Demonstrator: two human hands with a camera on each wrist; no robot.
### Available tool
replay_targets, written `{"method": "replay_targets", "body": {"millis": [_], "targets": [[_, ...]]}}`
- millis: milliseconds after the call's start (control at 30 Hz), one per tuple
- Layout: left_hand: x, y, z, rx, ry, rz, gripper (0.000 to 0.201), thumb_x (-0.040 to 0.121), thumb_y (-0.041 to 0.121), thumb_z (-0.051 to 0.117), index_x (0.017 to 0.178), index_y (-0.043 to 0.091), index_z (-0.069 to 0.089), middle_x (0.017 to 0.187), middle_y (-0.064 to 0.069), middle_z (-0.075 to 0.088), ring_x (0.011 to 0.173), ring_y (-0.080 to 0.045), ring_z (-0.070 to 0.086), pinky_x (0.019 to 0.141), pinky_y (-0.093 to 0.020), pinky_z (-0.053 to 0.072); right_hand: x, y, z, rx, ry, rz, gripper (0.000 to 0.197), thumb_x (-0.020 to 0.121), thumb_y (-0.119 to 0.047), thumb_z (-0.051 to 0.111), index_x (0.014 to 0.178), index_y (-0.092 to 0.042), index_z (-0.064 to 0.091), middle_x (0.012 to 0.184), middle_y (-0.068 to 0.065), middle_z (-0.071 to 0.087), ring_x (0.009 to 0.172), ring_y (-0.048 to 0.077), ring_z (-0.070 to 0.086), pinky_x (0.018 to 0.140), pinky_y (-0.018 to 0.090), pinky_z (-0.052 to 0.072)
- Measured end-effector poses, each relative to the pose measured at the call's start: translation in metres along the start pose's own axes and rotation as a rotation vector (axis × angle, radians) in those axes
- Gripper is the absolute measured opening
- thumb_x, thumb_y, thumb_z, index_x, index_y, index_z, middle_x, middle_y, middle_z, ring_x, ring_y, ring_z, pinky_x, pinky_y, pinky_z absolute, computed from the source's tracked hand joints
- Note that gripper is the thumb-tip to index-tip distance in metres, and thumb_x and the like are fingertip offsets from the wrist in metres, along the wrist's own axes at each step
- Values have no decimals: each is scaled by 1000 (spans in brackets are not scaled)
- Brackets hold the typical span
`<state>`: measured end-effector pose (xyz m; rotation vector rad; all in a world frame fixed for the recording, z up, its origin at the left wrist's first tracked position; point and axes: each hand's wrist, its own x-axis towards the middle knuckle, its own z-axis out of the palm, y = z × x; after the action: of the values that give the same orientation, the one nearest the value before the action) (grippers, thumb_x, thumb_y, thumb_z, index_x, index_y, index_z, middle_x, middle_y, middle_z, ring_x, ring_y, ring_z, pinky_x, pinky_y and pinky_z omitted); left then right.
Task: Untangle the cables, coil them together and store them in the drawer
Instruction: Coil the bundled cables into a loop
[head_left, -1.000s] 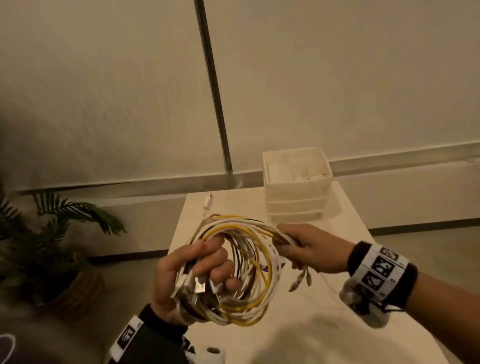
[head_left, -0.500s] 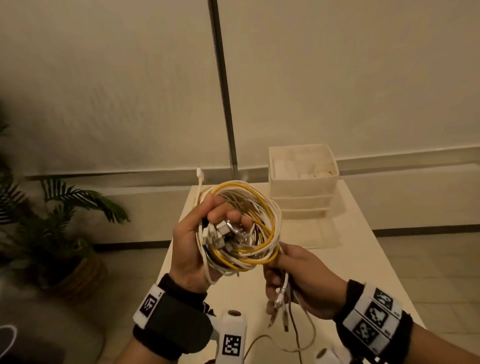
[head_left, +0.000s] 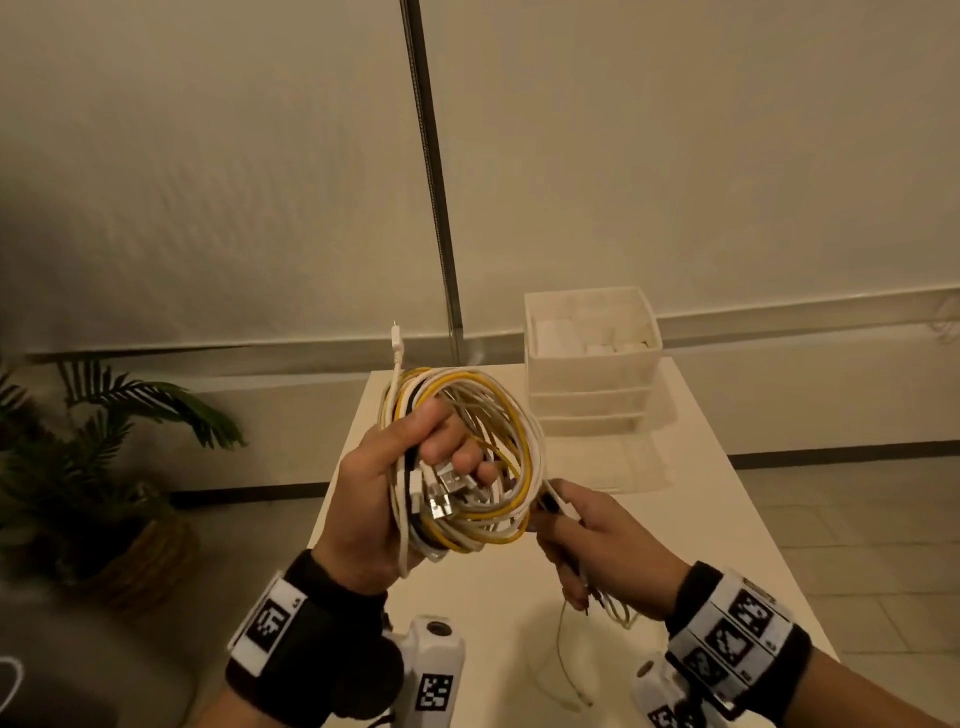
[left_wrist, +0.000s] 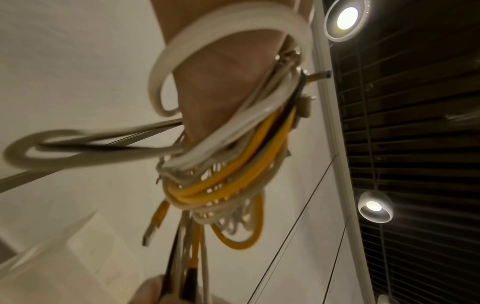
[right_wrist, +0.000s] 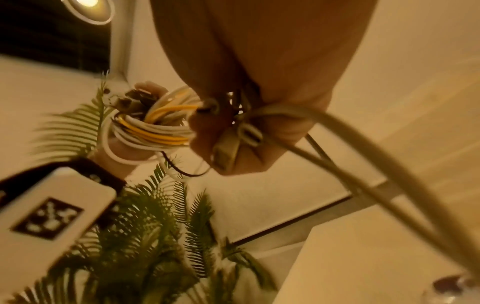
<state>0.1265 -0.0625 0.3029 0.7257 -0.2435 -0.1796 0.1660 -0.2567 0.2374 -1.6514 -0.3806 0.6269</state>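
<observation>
A coil of white, yellow and black cables (head_left: 467, 457) (left_wrist: 233, 156) (right_wrist: 153, 131) is held up above the white table (head_left: 519, 597). My left hand (head_left: 384, 493) grips the coil's left side, fingers curled through the loops over several USB plugs. My right hand (head_left: 582, 540) (right_wrist: 246, 133), just right of and below the coil, pinches the loose cable ends that trail from it; plugs (right_wrist: 233, 142) show in its fist. One white connector (head_left: 397, 343) sticks up from the coil's top. The white drawer unit (head_left: 592, 364) stands at the table's far right edge.
A potted palm (head_left: 104, 467) in a wicker basket stands on the floor left of the table. A loose cable loop (head_left: 566, 660) hangs from my right hand toward the table. A wall with a dark vertical strip lies behind.
My right hand dropped from the coil's right side to below it, now pinching the trailing ends. The left hand turned the coil upright and raised it slightly.
</observation>
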Motion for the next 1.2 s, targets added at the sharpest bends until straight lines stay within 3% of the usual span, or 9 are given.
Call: {"method": "replay_targets", "body": {"millis": [67,167,367,500,667,833,933,1000,1200], "targets": [[-3,7,4,35,-80,-49,24,93,18,56,72,9,50,63,-2,51,64,-18,54,75,-37,50,-2,-4,-9,-166,27,-61,5,93,-15,56,96,-14,52,77,9,60,55,25,60,54,38,51],[-8,16,11,266,-158,-111,24,88,21,65,74,7,51,60,-3,49,60,-21,54,70,-39,50,-4,-19,-26,-237,-33,-107,66,76,-14,76,127,-34,39,117,-2,60,100,13,65,87,36,55],[-16,15,23,752,-311,-330,14,88,16,59,78,7,56,59,-9,49,57,-24,53,66,-36,49,-44,-100,-57,-390,-239,-471,112,62,-37,73,149,-40,3,159,-18,11,147,7,10,117,50,12],[-8,23,33,829,-419,-440,11,91,13,56,83,15,63,62,-10,52,61,-25,54,73,-47,51,-58,-131,-37,-821,-299,-565,112,69,-31,76,151,-31,0,160,-12,8,146,5,8,120,39,15],[-7,32,40,809,-473,-628,12,91,10,55,85,0,58,67,-12,54,63,-25,59,78,-47,52,-43,-122,-14,-1119,-147,-635,59,76,-42,68,130,-27,49,117,-4,53,103,14,52,87,38,50],[-2,35,42,932,-402,-714,10,92,12,55,87,7,63,72,-11,61,69,-28,64,75,-40,55,-56,-125,-1,-1581,-37,-685,83,77,-58,56,147,-29,20,155,-1,22,146,25,13,114,62,15],[2,34,45,931,-393,-776,11,87,10,57,80,4,64,68,-6,65,66,-20,68,67,-29,57,-37,-118,17,-1299,-194,-664,83,74,-56,65,141,-27,25,136,-6,49,128,16,45,113,48,32],[4,37,43,811,-431,-788,6,87,7,57,86,2,59,69,-8,64,66,-22,68,68,-31,57,-24,-111,10,-985,-246,-566,73,77,-40,73,136,-33,30,117,-10,62,102,8,61,89,36,52],[21,50,33,680,-430,-660,38,83,22,71,105,-2,52,79,-11,64,80,-26,68,76,-36,56,1,-119,-3,-768,-85,-519,24,75,-17,69,96,-24,61,86,-8,68,77,4,62,68,25,51]]}}
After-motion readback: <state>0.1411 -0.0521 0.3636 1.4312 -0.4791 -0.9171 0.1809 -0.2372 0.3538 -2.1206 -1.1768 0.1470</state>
